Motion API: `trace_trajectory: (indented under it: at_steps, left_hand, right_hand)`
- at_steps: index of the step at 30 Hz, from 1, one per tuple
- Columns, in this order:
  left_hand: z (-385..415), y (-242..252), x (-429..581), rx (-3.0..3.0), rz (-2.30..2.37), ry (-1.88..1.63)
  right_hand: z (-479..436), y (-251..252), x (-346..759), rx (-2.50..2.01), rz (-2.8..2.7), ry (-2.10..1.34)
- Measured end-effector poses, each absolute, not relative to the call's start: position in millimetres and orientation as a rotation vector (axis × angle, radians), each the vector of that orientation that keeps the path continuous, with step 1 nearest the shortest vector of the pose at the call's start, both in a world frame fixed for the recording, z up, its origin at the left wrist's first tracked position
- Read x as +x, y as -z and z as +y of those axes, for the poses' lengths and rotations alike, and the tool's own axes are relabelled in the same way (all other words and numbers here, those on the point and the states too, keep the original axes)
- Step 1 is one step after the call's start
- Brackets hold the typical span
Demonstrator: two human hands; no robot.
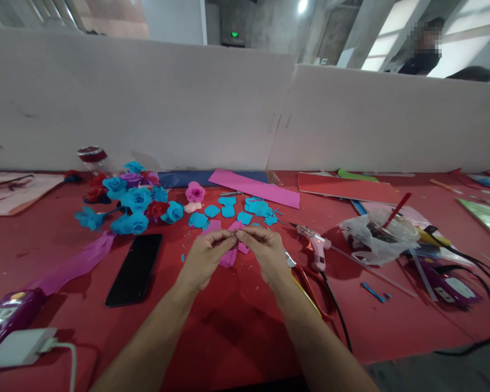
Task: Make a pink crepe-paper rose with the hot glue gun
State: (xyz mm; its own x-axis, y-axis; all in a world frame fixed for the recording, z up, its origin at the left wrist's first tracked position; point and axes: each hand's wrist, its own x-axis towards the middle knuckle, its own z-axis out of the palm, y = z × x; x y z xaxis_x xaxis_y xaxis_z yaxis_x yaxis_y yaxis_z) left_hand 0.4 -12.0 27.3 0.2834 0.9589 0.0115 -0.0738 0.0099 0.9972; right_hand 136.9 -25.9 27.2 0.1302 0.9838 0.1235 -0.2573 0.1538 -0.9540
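Note:
My left hand (pixel 207 251) and my right hand (pixel 267 249) meet over the middle of the red table, fingertips pinched together. Between them is a small piece of pink crepe paper (pixel 236 225), mostly covered by the fingers. More pink paper pieces (pixel 227 258) lie right below and behind the hands. Just beyond, cut blue paper petals (pixel 228 210) are scattered on the table. A finished pink paper flower (pixel 195 191) sits behind them to the left. Scissors (pixel 316 294) with red and yellow handles rest beside my right forearm, partly hidden by it.
Blue and red paper flowers (pixel 135 200) are bunched at left, near a black phone (pixel 134 269). To the right are a hot glue gun (pixel 316 245) with its cord and a plastic bag (pixel 363 239) around a cup. A pink strip (pixel 255 188) lies before the white partition (pixel 147 103).

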Motion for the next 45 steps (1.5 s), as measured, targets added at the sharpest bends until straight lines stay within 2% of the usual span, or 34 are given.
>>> trace_trajectory:
  at_steps: [8, 13, 18, 36, 45]
  left_hand:
    - [-17, -28, 5, 1.464, 1.098, -1.141]
    - [-17, -29, 5, 1.474, 1.138, -1.146]
    - [-16, -27, 6, 1.234, 1.116, -1.190]
    - [-17, -22, 10, 0.913, 0.940, -1.048]
    - [-18, -20, 15, 0.844, 0.928, -1.101]
  right_hand:
    - [-27, -21, 137, -1.123, -1.149, -0.845]
    - [-26, -20, 136, -1.046, -1.096, -0.962]
    - [-26, -23, 134, -1.024, -1.013, -1.052]
    - [-22, -23, 138, -1.062, -1.014, -1.015]
    - [-20, -21, 135, -1.060, -1.000, -1.035]
